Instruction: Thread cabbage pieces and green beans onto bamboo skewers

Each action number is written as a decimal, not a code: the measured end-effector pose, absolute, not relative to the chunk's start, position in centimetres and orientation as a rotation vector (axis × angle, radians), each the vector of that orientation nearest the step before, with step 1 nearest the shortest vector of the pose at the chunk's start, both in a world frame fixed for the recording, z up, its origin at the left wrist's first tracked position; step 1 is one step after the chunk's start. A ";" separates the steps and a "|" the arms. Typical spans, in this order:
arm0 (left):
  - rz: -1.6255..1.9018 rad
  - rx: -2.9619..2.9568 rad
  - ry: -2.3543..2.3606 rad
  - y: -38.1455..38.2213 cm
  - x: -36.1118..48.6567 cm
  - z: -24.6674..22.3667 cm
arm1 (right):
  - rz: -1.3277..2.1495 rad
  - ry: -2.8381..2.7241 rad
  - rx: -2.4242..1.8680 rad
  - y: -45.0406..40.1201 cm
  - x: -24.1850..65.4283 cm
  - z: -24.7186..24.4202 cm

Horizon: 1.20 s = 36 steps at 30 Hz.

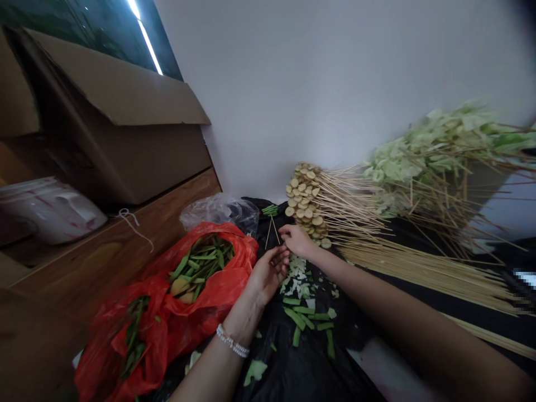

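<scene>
My left hand (270, 273), wearing a pearl bracelet (232, 340), and my right hand (296, 240) meet above a black plastic sheet (293, 368). Just beyond my fingertips stand thin wooden skewers (271, 231) topped with green bean pieces (270, 210). Whether either hand grips them is hard to see. Chopped cabbage (297, 276) and cut green beans (307, 317) lie below my hands. Left of them, a red plastic bag (247, 245) holds whole green beans (201, 263). Skewered potato slices (304, 201) and skewered cabbage (435, 162) lie to the right.
A long bundle of bare skewers (419, 273) stretches right. A clear plastic bag (220, 212) sits behind the red bag, and a second red bag (146, 335) lies at lower left. A cardboard box (113, 128) and white bucket (46, 212) rest on a wooden ledge (113, 245).
</scene>
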<state>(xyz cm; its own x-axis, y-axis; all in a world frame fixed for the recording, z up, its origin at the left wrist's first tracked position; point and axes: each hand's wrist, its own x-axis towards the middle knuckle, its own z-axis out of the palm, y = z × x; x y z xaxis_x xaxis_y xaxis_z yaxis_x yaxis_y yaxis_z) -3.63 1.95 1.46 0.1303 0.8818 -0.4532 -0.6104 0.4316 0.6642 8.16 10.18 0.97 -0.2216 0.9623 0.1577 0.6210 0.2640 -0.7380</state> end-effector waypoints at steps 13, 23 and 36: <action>1.127 0.808 0.901 1.2 -2.6 0.4 | 0.236 -2.205 -1.343 -1.0 17.7 -3.6; 1.151 1.180 1.007 1.6 -3.0 0.6 | 0.157 -2.324 -1.408 -2.3 18.3 -2.4; 0.413 1.864 0.850 0.2 -3.4 1.2 | -0.045 -2.128 -1.756 0.1 25.8 2.9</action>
<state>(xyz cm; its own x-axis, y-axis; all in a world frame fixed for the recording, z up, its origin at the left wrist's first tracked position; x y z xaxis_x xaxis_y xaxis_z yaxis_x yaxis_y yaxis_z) -3.42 0.24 1.18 0.6944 0.7140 -0.0896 0.3710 -0.2484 0.8948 25.75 0.09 2.92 -0.1471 0.9399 0.3081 0.9521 0.2190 -0.2135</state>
